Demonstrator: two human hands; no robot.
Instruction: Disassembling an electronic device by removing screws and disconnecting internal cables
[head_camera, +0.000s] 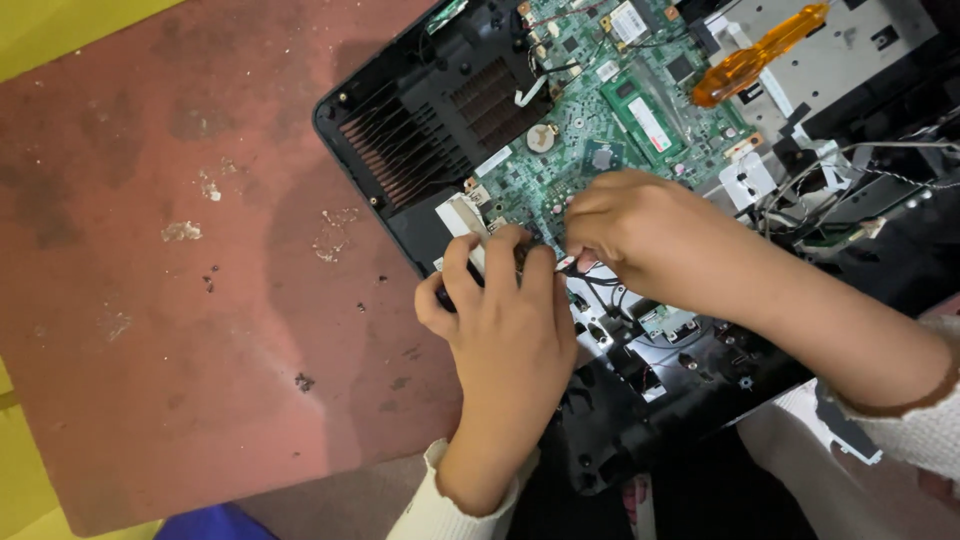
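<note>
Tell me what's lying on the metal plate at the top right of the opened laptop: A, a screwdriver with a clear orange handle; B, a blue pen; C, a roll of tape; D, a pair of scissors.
A: a screwdriver with a translucent orange handle lies on the silver metal plate, beyond the green circuit board that both hands work over.
</note>
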